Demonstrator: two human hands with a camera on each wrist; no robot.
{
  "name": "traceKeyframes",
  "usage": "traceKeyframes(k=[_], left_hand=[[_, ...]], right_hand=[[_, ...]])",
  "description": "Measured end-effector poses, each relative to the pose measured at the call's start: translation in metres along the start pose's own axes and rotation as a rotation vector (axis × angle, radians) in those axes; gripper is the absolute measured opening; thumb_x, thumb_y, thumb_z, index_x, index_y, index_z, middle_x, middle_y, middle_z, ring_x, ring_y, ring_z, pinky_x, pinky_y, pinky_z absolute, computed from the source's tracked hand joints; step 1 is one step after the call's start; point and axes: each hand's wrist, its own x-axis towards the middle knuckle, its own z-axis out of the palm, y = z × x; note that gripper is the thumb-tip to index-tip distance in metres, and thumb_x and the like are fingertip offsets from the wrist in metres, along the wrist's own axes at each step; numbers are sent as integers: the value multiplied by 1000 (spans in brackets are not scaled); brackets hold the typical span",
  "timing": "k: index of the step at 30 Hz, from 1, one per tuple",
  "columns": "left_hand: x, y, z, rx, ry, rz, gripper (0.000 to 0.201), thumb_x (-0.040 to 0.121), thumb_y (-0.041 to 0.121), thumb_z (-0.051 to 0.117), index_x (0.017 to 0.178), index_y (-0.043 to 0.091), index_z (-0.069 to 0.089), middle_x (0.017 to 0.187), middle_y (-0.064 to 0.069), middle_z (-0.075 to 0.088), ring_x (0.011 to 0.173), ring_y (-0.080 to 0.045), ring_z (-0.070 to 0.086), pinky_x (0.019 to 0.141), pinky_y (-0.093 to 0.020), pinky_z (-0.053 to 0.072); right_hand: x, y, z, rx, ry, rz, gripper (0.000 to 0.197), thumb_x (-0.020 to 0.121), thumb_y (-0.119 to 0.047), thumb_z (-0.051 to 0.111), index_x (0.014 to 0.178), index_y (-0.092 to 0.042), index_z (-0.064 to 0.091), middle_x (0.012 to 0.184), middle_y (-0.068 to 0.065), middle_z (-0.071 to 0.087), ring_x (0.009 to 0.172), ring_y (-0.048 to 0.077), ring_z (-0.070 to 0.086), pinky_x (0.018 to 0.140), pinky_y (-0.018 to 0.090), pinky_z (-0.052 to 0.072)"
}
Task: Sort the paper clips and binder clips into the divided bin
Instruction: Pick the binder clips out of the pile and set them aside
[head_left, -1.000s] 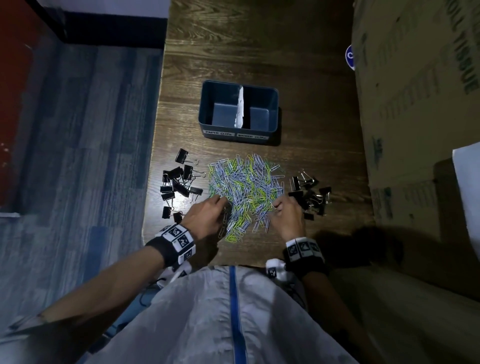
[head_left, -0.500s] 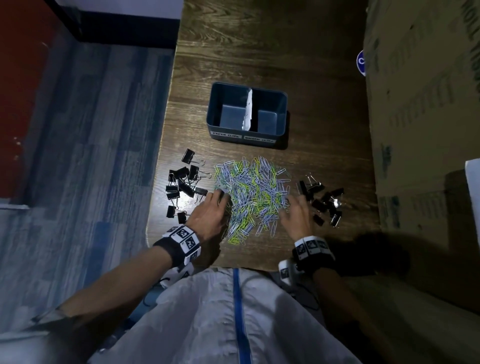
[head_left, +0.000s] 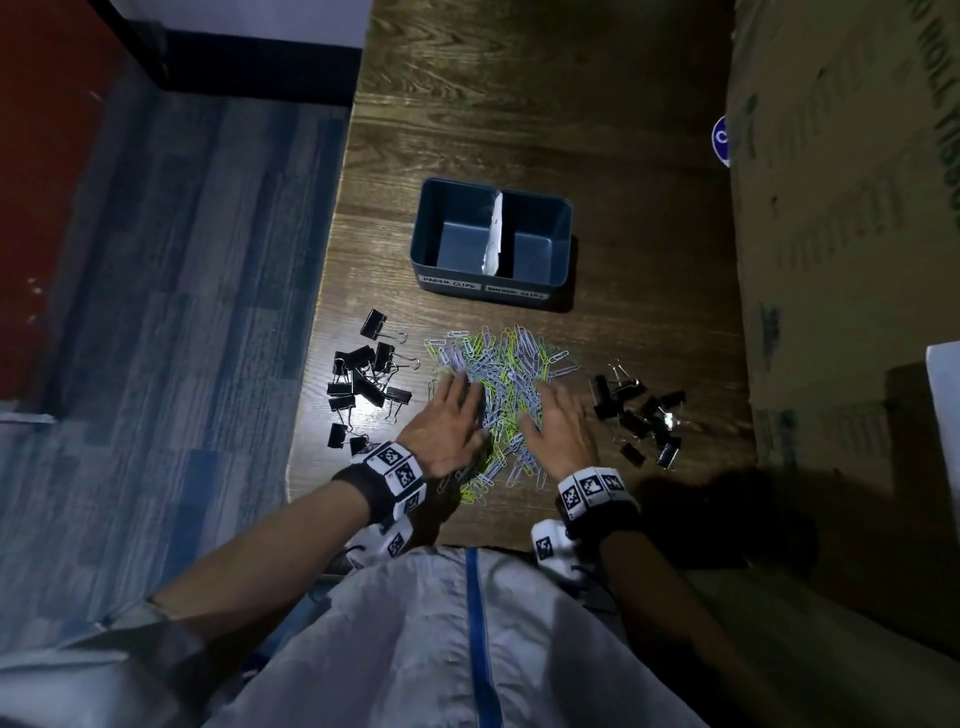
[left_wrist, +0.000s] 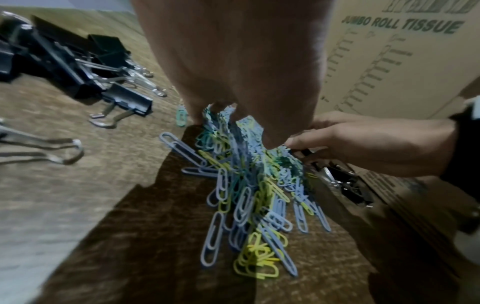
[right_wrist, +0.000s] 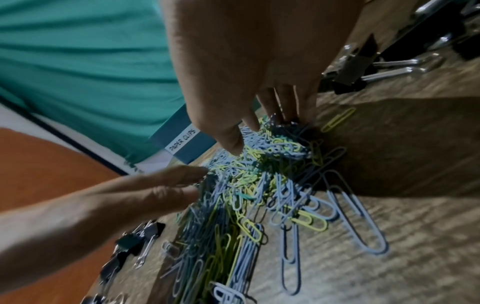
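My left hand (head_left: 448, 428) and right hand (head_left: 563, 431) lie spread, gripping nothing, flanking the paper clips (head_left: 501, 374); next I'd scoop them toward the bin (head_left: 492, 293) ahead.

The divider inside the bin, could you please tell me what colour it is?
White; the divider stands out against the dark blue-grey bin, best in the head view.

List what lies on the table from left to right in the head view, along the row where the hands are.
Left group of black binder clips → left hand → pile of coloured paper clips → right hand → right group of black binder clips → cardboard box.
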Motion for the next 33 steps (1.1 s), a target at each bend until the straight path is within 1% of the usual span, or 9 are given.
traceKeyframes(k=[2, 4, 9, 13, 17, 22, 25, 28, 33], left_hand=[[-1, 4, -3, 17, 95, 81, 71, 96, 55, 22, 151, 11, 12, 158, -19, 10, 146, -36, 7, 115, -57, 23], [5, 2, -10, 21, 192, 68, 67, 96, 54, 26, 148, 10, 21, 155, -19, 19, 144, -34, 15, 113, -57, 28], [40, -10, -25, -64, 108, -164, 80, 95, 63, 26, 153, 19, -6, 156, -15, -20, 143, -35, -17, 111, -52, -3], [46, 0, -18, -44, -58, -195, 85, 94, 64, 22, 148, 17, -22, 149, -18, -35, 138, -35, -29, 117, -56, -4], [26, 17, -8, -77, -130, -36, 79, 98, 56, 23, 147, 14, -23, 150, -13, -34, 139, -28, -30, 118, -50, -3], [3, 8, 5, -50, -43, 94, 73, 100, 50, 27, 152, 15, -12, 157, -9, -22, 145, -25, -20, 120, -51, 4], [-9, 1, 7, -37, 70, 4, 74, 99, 52, 25, 153, 11, -7, 157, -17, -15, 145, -32, -14, 119, -51, 3], [-14, 0, 11, -60, -16, -107, 84, 97, 58, 27, 150, 9, -15, 152, -22, -23, 142, -38, -21, 118, -51, -2], [-16, 0, 18, -125, -79, 39, 88, 95, 53, 39, 151, 12, -17, 155, -15, -26, 143, -31, -21, 119, -49, 2]], right_hand=[[2, -1, -3, -14, 91, -53, 51, 94, -39, 59, 138, -16, 49, 141, 11, 48, 129, 31, 44, 105, 46, 40], [11, -2, -11, 17, 171, -46, 52, 92, -43, 62, 134, -15, 52, 138, 12, 47, 127, 29, 44, 104, 48, 42], [50, -9, -30, 103, -74, 73, 76, 95, -56, 53, 158, -28, 19, 167, 3, -3, 153, 29, 1, 120, 52, 10], [57, -15, -17, -51, -266, -1, 75, 100, -61, 31, 158, -33, -6, 163, 1, -25, 151, 25, -20, 119, 48, -9], [29, -17, -1, -148, -253, -152, 66, 105, -50, 24, 159, -25, -4, 164, 0, -20, 152, 22, -17, 119, 41, -11], [19, -12, 0, -86, -1, -214, 52, 103, -43, 41, 149, -20, 39, 163, 7, 26, 151, 26, 20, 121, 47, 13], [39, -20, -5, -59, -55, -153, 59, 101, -49, 39, 153, -24, 29, 165, 5, 18, 152, 25, 14, 122, 49, 12], [60, -37, -9, -79, -114, -194, 63, 102, -47, 38, 158, -26, 17, 167, 2, 4, 154, 22, 3, 123, 50, 7], [72, -60, -2, -202, -269, -253, 61, 106, -41, 28, 160, -23, 5, 167, -1, -11, 154, 19, -9, 123, 47, -1]])
